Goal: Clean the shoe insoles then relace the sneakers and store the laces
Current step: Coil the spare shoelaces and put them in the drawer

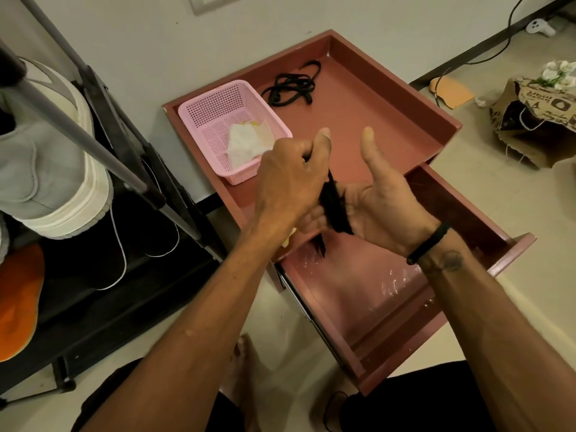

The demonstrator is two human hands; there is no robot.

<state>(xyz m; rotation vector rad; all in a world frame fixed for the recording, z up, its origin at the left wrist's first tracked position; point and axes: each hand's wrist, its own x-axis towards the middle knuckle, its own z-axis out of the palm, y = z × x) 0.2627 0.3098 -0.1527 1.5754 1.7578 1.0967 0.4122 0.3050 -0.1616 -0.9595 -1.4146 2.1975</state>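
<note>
between both hands, black lace [335, 210], ends hidden

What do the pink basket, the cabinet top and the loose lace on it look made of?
Pink basket: moulded plastic, judging by its fine perforated grid walls. Cabinet top: probably painted or laminated wood, reddish-brown, matte, with a raised rim. Loose lace: flat black woven fabric, limp and coiled.

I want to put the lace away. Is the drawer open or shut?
Open. The drawer is pulled out from under the red cabinet top, so its inside shows below the hands winding a black lace.
</note>
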